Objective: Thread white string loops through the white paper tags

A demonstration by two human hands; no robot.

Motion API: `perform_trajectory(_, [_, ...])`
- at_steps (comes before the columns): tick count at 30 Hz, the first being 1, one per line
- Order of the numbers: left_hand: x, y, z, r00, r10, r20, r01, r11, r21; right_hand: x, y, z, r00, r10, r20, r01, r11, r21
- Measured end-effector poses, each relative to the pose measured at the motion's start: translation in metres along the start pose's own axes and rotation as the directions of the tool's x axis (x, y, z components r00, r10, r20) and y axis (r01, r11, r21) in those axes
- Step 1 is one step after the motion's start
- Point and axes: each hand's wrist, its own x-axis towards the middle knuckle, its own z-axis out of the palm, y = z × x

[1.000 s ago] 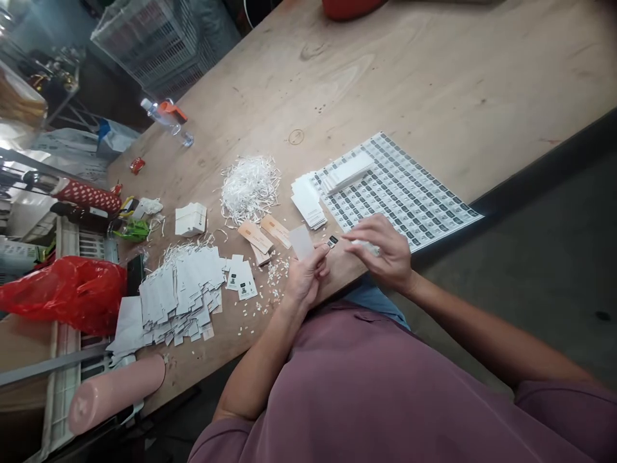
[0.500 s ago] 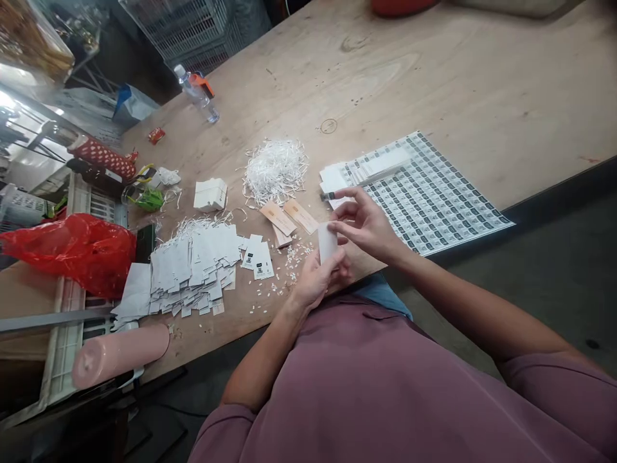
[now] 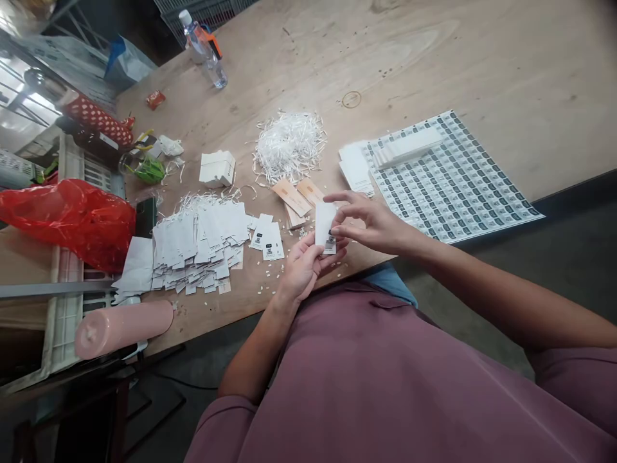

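Note:
My left hand [image 3: 303,267] grips a small white card [image 3: 324,218] upright near the table's front edge, thumb in front and fingers behind. Low on that card sits a small black-and-white sticker [image 3: 330,243]. My right hand [image 3: 369,222] is at the card's right side, its thumb tip touching by the sticker and its index finger stretched over the card's top, the fingers apart. Tan printed cards [image 3: 292,198] lie just behind the hands. To the left are a few white cards with stickers [image 3: 273,242]. On the right lies a large sheet of stickers [image 3: 453,173].
White card stacks [image 3: 355,168] and strips [image 3: 409,146] rest by the sheet. A shredded paper heap [image 3: 292,146], a block of cards [image 3: 216,168] and a wide card pile [image 3: 200,238] spread leftward. A pink bottle [image 3: 125,328], red bag [image 3: 72,222] and water bottle [image 3: 205,51] stand around.
The card in my left hand now shows a sticker on its lower part; before, its face looked plain. My right thumb has come down to the sticker. The camera view has shifted slightly.

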Motion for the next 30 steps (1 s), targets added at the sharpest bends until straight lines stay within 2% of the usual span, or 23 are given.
perform_trajectory(11, [-0.003, -0.001, -0.004, 1.0, 0.006, -0.011, -0.006, 1.0, -0.006, 0.009, -0.003, 0.008, 0.995, 0.083, 0.05, -0.076, 0.99, -0.12])
perform_trajectory(19, [-0.004, 0.0, -0.004, 1.0, 0.007, -0.014, -0.007, 1.0, 0.0, 0.015, -0.002, 0.012, 0.996, 0.055, 0.064, -0.044, 0.984, -0.172])
perform_trajectory(30, [-0.006, 0.001, -0.009, 1.0, 0.008, -0.018, -0.007, 1.0, 0.004, 0.019, -0.008, 0.017, 0.996, 0.077, 0.054, -0.061, 0.965, -0.255])
